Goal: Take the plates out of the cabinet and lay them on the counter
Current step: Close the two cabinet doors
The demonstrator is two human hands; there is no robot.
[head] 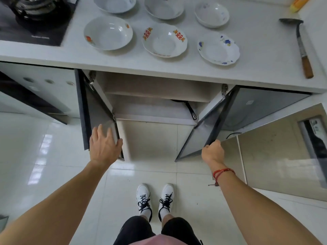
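Several white plates and bowls lie on the white counter (256,55): one with orange fruit (108,32), one with red and yellow marks (165,40), one with blue flowers (218,49), and more behind them. Below, the cabinet (155,89) stands with both doors swung out. My left hand (104,145) rests with spread fingers on the left door (99,110). My right hand (213,152) is closed around the edge of the right door (203,131). No plates show on the visible shelves.
A black pan handle (191,110) sticks out on the lower shelf. A gas hob (33,20) sits at the counter's far left, a ladle with a wooden handle (302,50) at the right. My white shoes (154,198) stand on the glossy tiled floor.
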